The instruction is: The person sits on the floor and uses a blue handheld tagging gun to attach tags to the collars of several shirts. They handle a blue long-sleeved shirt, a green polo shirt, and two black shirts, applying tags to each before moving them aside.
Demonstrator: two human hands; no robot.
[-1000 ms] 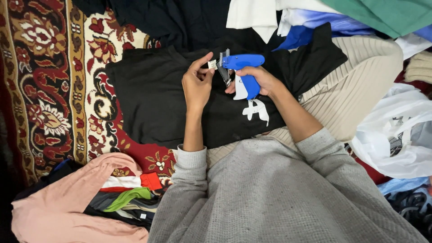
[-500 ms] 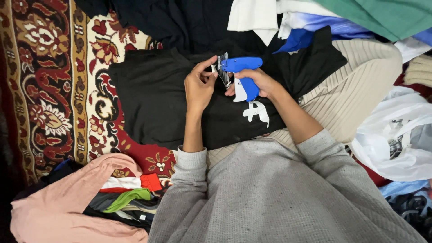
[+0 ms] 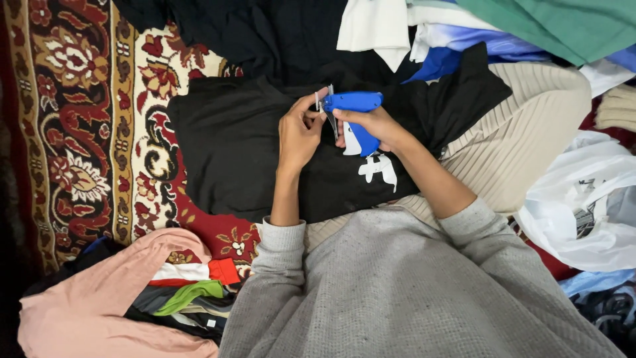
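Right hand [image 3: 374, 124] wraps its grip round a blue tagging gun [image 3: 354, 109] — left hand [image 3: 298, 136] pinching its tip (over black garment [image 3: 232, 152]).

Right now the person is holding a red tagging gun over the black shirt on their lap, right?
Not quite. The tagging gun is blue, not red, as the head view shows. The right hand holds it over the black shirt while the left hand works at its tip.

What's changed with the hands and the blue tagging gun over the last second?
Very little. The left hand has closed in slightly on the needle end of the blue tagging gun, fingertips pinching there. The right hand keeps its grip on the gun's handle. The black garment, patterned rug and clothes piles lie as before.
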